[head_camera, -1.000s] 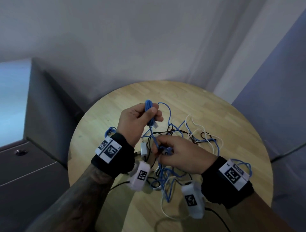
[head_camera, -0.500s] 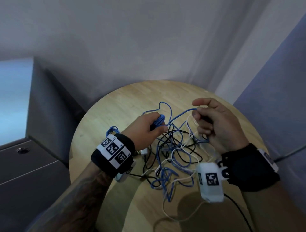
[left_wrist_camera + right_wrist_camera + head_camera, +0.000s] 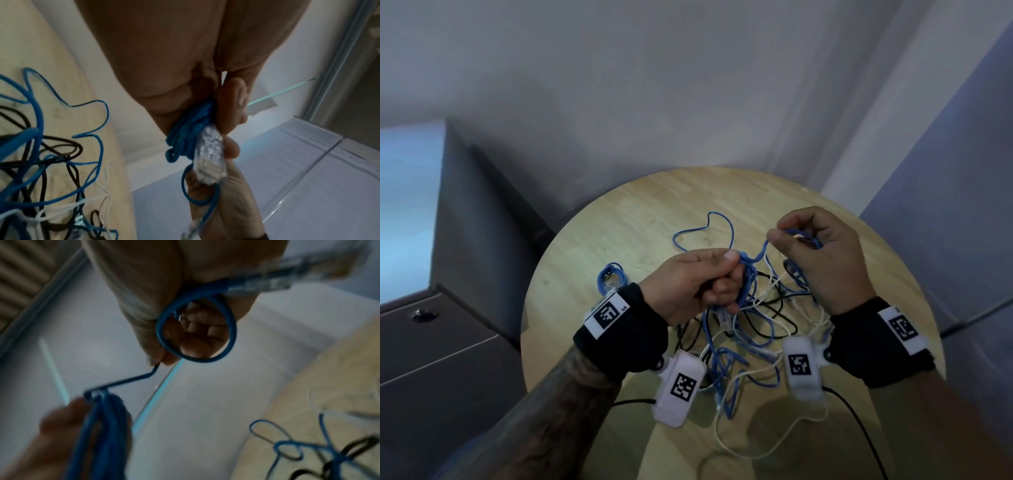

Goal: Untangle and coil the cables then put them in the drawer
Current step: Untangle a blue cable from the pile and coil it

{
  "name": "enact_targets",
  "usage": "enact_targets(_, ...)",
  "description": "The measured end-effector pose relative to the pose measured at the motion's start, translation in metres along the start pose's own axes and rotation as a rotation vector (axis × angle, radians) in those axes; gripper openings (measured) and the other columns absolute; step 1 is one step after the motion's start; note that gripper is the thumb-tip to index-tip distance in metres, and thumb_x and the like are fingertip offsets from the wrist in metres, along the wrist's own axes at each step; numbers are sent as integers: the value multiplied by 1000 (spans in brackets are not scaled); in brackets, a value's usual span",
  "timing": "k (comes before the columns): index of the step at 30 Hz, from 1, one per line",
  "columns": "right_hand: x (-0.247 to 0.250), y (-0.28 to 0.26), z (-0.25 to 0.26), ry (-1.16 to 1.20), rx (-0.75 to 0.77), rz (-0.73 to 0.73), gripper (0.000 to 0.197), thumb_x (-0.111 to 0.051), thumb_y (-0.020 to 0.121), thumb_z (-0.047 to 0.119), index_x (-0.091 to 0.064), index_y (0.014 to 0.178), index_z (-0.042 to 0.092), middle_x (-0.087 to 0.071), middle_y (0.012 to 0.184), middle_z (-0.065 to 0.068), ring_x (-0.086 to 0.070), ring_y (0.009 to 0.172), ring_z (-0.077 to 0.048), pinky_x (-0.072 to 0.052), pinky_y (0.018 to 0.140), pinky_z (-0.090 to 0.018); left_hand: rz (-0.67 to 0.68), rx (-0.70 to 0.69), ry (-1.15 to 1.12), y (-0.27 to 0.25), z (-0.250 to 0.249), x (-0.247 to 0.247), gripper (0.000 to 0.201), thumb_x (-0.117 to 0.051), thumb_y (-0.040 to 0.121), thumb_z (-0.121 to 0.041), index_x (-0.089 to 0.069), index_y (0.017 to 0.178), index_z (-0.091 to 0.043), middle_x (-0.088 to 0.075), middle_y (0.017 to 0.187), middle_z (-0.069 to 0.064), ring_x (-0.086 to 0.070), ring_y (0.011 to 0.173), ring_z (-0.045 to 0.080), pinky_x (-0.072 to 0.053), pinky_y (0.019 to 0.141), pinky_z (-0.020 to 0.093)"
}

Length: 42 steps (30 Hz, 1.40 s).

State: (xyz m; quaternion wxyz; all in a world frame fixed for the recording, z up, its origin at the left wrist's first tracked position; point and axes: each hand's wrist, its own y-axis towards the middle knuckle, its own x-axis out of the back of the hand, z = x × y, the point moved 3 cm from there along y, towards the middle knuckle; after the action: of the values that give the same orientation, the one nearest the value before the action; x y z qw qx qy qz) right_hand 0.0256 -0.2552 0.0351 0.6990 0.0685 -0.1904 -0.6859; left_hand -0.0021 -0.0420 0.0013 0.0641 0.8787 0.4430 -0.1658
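Observation:
A tangle of blue, black and white cables (image 3: pixel 753 329) lies on the round wooden table (image 3: pixel 619 219). My left hand (image 3: pixel 698 284) grips a bundle of coiled blue cable (image 3: pixel 189 129) with its clear plug (image 3: pixel 209 155) sticking out below the fingers. My right hand (image 3: pixel 818 253) is raised to the right and pinches the same blue cable (image 3: pixel 197 331), which makes a loop under its curled fingers. A short stretch of blue cable (image 3: pixel 760 253) runs between the two hands. A small blue coil (image 3: pixel 611 277) lies on the table behind my left wrist.
A grey cabinet with drawer fronts (image 3: pixel 431 359) and a round lock (image 3: pixel 422 315) stands left of the table. Walls close in behind and to the right. A thin white cable (image 3: pixel 739 448) trails off the table's near edge. A black lead (image 3: pixel 859 425) hangs from my right wrist camera.
My right hand has risen from the tangle to the upper right, drawing blue cable out. My left hand has dropped lower and holds the coiled bundle nearer the pile.

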Motion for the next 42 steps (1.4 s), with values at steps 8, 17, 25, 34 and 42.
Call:
enact_targets(8, 16, 11, -10, -63, 83, -214, 10, -85, 91, 14, -75, 89, 13, -75, 85, 1, -70, 80, -17, -57, 78, -33, -68, 104, 393, 4, 12, 13, 33, -51, 109, -32, -60, 87, -10, -45, 64, 2, -45, 55, 17, -51, 65, 28)
enact_targets(17, -49, -26, -18, -200, -122, 402, 31, -62, 109, 29, -65, 81, 15, -66, 69, -3, -54, 59, -16, -47, 67, -39, -122, -254, -724, -1, -23, 38, 9, -56, 103, -16, -62, 102, -8, -52, 79, -4, -52, 66, 11, -52, 97, 33)
enact_targets(25, -78, -48, -3, -313, -83, 749, 34, -73, 98, 31, -64, 130, 27, -48, 76, 1, -45, 65, -15, -35, 62, -39, -715, -483, -102, -4, -23, 63, 17, -59, 106, -13, -69, 111, -1, -69, 93, 11, -70, 85, 27, -58, 88, 37)
enact_targets(34, -12, -14, 35, -269, 8, 460, 24, -74, 101, 35, -76, 79, 25, -59, 62, -8, -50, 57, -19, -39, 59, -30, -534, -51, 950, -13, -17, 43, 30, -58, 106, -34, -67, 87, -13, -70, 76, 3, -67, 70, 19, -54, 76, 37)
enact_targets(42, 8, 3, 0, -239, 33, 90, 17, -71, 103, 26, -72, 86, 23, -63, 73, 2, -52, 68, -10, -45, 69, -34, -297, -73, 389, -1, -5, 29, 40, -54, 108, -37, -57, 80, -8, -41, 61, 2, -40, 51, 17, -55, 66, 34)
